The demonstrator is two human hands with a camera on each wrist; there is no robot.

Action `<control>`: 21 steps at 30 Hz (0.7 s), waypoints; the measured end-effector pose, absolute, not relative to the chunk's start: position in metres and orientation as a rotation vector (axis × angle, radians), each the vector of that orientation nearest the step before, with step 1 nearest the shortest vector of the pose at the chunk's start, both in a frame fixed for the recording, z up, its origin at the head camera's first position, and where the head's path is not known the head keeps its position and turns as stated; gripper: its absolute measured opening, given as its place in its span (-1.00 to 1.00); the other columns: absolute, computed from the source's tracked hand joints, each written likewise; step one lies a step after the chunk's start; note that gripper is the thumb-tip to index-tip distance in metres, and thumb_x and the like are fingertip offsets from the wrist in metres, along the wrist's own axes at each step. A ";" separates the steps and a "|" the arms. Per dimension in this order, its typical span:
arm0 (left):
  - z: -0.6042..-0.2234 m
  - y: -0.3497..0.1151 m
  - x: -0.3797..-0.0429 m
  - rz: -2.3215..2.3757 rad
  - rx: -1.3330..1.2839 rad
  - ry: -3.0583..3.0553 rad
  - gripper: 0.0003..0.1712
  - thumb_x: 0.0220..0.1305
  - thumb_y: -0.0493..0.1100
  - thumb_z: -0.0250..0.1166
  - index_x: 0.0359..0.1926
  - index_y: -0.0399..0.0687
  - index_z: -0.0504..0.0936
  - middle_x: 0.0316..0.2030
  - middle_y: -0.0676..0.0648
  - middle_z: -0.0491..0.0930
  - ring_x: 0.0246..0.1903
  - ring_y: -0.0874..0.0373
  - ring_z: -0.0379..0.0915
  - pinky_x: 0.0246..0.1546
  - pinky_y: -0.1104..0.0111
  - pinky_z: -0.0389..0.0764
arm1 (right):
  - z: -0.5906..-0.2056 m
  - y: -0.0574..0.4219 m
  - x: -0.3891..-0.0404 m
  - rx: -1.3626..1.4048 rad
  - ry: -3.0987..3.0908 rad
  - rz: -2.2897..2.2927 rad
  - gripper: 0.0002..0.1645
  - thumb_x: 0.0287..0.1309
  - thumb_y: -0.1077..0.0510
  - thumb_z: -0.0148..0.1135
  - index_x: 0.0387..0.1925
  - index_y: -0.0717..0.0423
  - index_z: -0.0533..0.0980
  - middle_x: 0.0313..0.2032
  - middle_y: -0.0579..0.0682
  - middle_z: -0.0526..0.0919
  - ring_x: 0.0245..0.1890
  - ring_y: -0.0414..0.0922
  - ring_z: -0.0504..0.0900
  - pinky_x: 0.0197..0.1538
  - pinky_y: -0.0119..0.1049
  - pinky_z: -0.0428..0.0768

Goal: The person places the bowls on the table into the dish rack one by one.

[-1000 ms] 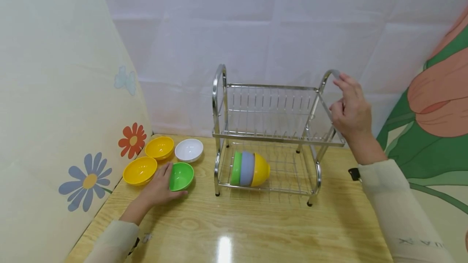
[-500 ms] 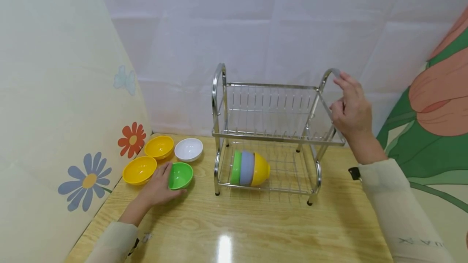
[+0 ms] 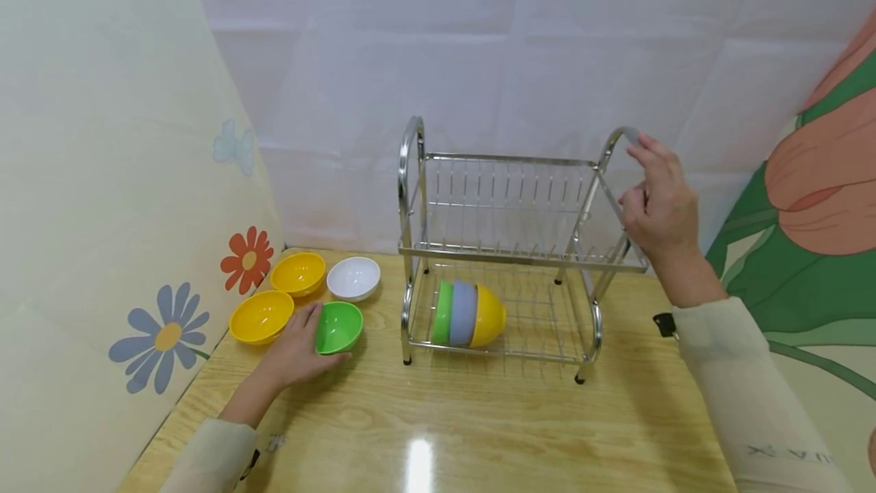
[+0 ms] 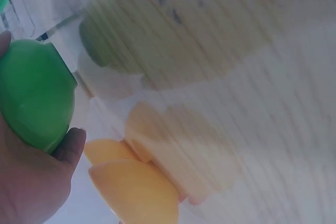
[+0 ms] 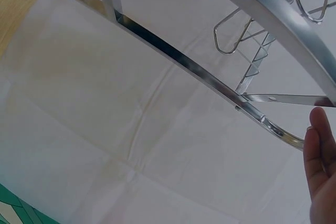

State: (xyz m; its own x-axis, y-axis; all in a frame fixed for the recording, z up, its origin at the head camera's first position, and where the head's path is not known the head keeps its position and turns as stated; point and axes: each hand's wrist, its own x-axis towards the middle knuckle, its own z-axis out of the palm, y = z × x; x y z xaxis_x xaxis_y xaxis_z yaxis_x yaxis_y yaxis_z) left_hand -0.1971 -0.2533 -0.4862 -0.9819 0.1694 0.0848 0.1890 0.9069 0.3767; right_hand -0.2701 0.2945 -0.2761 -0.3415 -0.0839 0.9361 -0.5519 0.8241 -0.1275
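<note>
A small green bowl, opening upward, is on the wooden table at the left. My left hand grips it from the near left side, thumb at the front and fingers over the far side. In the left wrist view the green bowl shows its outer wall against the palm. My right hand is at the right end of the chrome two-tier dish rack, fingertips touching the top of its curved side frame. The right wrist view shows the fingers fairly straight beside the metal tube.
Two yellow bowls and a white bowl stand close around the green one. On the rack's lower tier, a green, a lavender and a yellow bowl lie sideways, nested. A wall drape hangs behind.
</note>
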 end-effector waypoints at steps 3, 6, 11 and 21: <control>-0.484 -0.252 -0.195 -0.604 -0.283 -3.011 0.40 0.02 0.48 0.40 0.52 -0.43 0.05 0.44 -0.41 0.10 0.30 -0.34 0.21 0.18 -0.26 0.48 | -0.276 0.294 -0.269 0.479 -1.884 0.517 -0.37 0.03 0.34 -0.09 0.18 0.26 0.52 0.28 0.16 0.55 -0.51 -0.71 0.10 -0.58 -0.63 0.10; -0.481 -0.251 -0.192 -0.616 -0.280 -3.002 0.40 0.02 0.49 0.40 0.53 -0.40 0.05 0.45 -0.40 0.10 0.30 -0.33 0.22 0.18 -0.25 0.49 | -0.276 0.294 -0.269 0.479 -1.890 0.516 -0.37 0.03 0.34 -0.10 0.19 0.26 0.52 0.28 0.17 0.55 -0.51 -0.72 0.10 -0.58 -0.64 0.10; -0.476 -0.247 -0.189 -0.625 -0.282 -2.995 0.40 0.01 0.50 0.40 0.54 -0.36 0.05 0.45 -0.39 0.10 0.28 -0.31 0.26 0.16 -0.23 0.52 | -0.275 0.294 -0.268 0.483 -1.894 0.512 -0.36 0.03 0.33 -0.10 0.19 0.26 0.52 0.28 0.17 0.55 -0.52 -0.73 0.09 -0.61 -0.62 0.10; -0.463 -0.240 -0.184 -0.637 -0.295 -2.969 0.35 0.02 0.42 0.45 0.55 -0.29 0.06 0.47 -0.34 0.09 0.29 -0.29 0.24 0.12 -0.24 0.54 | -0.274 0.294 -0.267 0.492 -1.889 0.503 -0.36 0.04 0.30 -0.10 0.20 0.23 0.52 0.27 0.15 0.56 -0.55 -0.71 0.07 -0.65 -0.55 0.12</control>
